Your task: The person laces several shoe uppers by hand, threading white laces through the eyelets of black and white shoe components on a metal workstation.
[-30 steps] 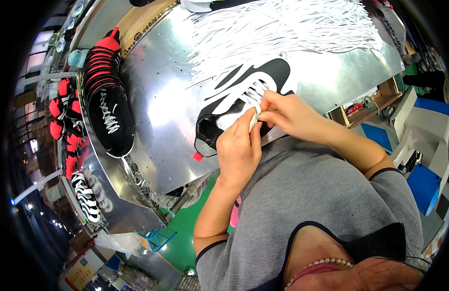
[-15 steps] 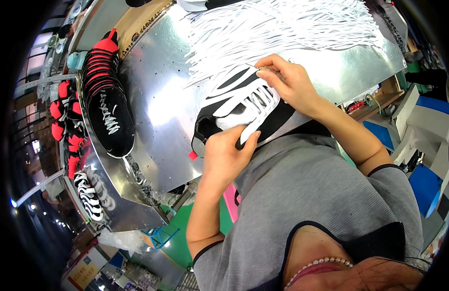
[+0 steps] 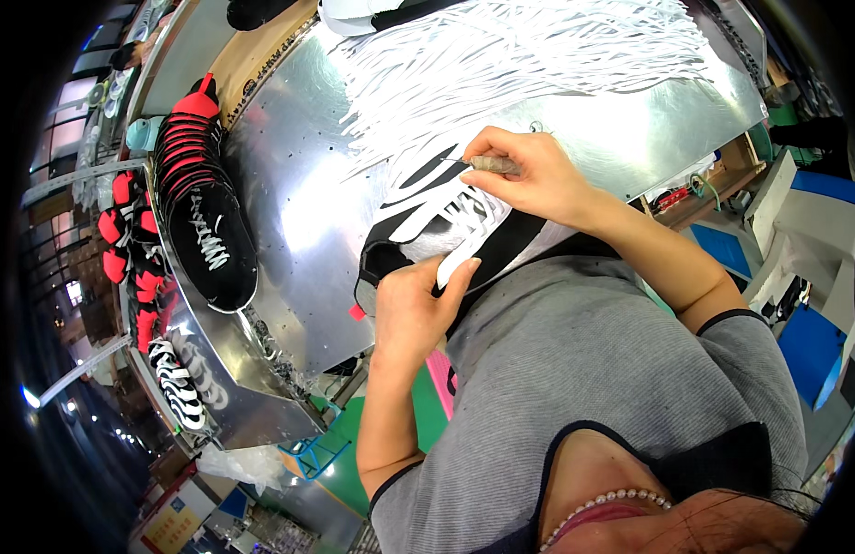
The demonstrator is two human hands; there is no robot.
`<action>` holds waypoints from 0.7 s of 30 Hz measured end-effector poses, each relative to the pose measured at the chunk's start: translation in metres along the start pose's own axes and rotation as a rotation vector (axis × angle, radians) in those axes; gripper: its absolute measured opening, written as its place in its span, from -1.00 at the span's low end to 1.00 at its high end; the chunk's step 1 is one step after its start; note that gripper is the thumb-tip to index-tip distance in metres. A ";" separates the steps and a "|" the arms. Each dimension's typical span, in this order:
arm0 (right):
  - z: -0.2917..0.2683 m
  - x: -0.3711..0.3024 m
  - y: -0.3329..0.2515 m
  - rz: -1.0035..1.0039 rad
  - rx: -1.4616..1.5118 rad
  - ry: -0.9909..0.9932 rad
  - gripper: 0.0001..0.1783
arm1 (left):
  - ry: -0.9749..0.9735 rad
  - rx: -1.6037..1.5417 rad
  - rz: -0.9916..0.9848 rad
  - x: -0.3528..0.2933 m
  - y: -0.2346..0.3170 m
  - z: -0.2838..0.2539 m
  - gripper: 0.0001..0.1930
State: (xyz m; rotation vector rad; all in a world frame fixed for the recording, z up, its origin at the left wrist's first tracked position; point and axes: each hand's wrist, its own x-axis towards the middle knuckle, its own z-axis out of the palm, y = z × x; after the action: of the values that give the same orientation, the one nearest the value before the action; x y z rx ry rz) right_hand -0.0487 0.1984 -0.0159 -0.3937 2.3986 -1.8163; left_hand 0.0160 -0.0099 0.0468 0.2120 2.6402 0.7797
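Observation:
A black and white shoe upper (image 3: 404, 224) with white laces (image 3: 476, 214) lies tilted at the table's near edge, against my body. My left hand (image 3: 411, 309) is closed on its near side by the opening, thumb on the white edge strip. My right hand (image 3: 538, 180) hovers over the toe half, its fingers closed round the handle of an awl (image 3: 494, 164). The awl's thin metal shaft points left over the upper; whether its tip touches the upper is unclear. A red tab (image 3: 357, 312) sticks out at the heel end.
Loose white laces (image 3: 529, 55) cover the back of the metal table (image 3: 289, 175). Nested black and red shoe uppers (image 3: 206, 222) form a row at the left. Beyond the left edge hang more red and black pieces (image 3: 146, 268), with black and white uppers (image 3: 178, 388) below.
My right hand has lowered slightly toward the laced part and turned, so the awl's handle now shows. My left hand keeps its hold on the shoe upper. The whole view has shifted slightly.

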 end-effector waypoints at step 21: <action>-0.013 -0.004 0.019 -0.638 -0.330 -0.294 -0.78 | 0.406 -0.264 0.067 -0.004 -0.007 0.024 -0.82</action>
State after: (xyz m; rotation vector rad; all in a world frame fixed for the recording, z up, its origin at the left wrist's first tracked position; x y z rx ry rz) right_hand -0.0505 0.2164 -0.0313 -1.4860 2.5175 -1.3719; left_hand 0.0292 -0.0044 0.0257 0.0757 2.8684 1.3022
